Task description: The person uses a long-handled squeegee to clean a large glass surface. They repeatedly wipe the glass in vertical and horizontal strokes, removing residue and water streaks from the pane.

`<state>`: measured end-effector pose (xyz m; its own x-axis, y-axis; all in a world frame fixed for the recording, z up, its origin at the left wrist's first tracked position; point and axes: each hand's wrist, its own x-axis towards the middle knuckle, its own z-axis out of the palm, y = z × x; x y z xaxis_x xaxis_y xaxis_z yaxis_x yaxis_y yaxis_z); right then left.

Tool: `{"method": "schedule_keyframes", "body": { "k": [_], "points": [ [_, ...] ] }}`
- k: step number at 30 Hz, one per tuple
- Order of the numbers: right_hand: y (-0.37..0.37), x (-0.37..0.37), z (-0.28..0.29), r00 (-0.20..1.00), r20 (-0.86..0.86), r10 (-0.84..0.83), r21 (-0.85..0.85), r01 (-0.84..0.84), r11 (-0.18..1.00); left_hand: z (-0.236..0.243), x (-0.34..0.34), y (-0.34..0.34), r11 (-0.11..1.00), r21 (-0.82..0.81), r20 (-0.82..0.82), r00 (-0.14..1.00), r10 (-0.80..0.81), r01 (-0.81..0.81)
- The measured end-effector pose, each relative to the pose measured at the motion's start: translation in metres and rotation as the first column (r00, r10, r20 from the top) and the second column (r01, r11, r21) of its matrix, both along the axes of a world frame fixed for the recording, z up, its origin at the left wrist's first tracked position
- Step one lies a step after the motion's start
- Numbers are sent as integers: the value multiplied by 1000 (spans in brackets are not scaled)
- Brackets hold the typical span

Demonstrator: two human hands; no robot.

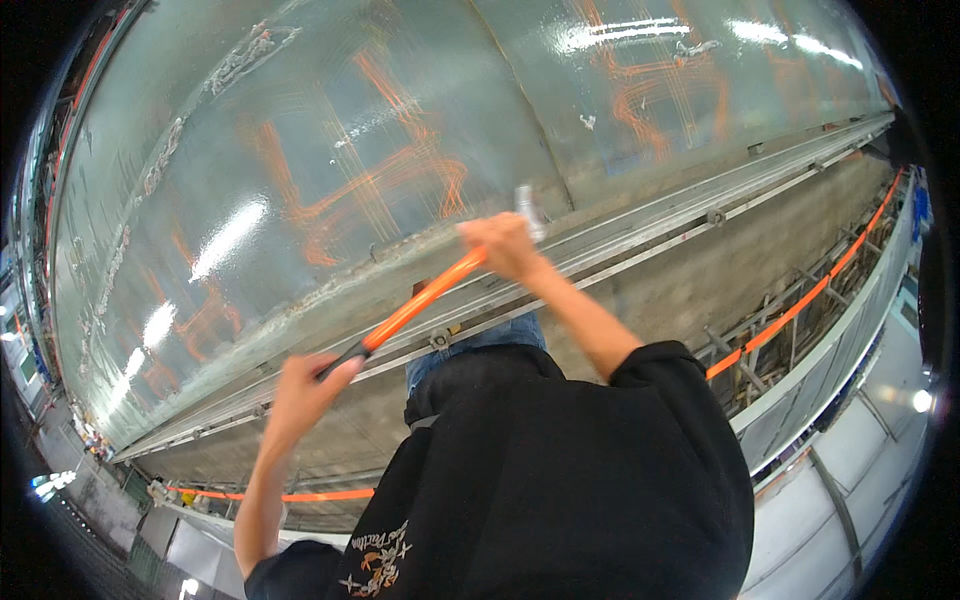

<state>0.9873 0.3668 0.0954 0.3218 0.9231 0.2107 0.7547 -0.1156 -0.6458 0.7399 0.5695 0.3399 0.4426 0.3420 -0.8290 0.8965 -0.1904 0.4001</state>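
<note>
A long-handled hammer (425, 300) with an orange shaft, a black end and a blurred silver head slants up to the right in front of me. My left hand (308, 390) is closed round the black end. Higher up, close to the metal head, my right hand (505, 245) grips the shaft. The head is near the lower edge of a large grey-green glossy slab (520, 130), and I cannot tell whether it touches. Orange scribbled marks run across the slab's surface.
Along the slab's lower edge runs a long metal rail (640, 225) with fittings. An orange strip (800, 305) follows the far side of the brown surface (660, 285) at right, beside metal framing. Bright lamp reflections streak the slab.
</note>
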Motion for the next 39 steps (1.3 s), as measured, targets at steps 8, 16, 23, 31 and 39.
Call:
{"method": "schedule_keyframes", "body": {
  "k": [8, 16, 23, 31, 39],
  "points": [
    [51, -78, -19, 975, -151, 162, 8, -163, 987, 45, -74, 5, 979, 7, -137, 970, 201, -202],
    [79, -130, -11, 938, -271, 215, 75, -203, 976, 75, -77, 5, 946, 96, -322, 889, 324, -310],
    [-34, 68, -17, 997, 51, 50, 107, -56, 993, -23, 33, -42, 997, 58, 300, 954, 27, -46],
    [-28, 23, 1, 970, 201, 135, -14, -135, 991, -33, -39, -124, 952, 196, 376, 915, 150, -236],
    [53, -116, 44, 764, 170, 622, -151, -604, 783, -38, -193, -224, 759, 14, 364, 711, 602, -650]
  ]
}}
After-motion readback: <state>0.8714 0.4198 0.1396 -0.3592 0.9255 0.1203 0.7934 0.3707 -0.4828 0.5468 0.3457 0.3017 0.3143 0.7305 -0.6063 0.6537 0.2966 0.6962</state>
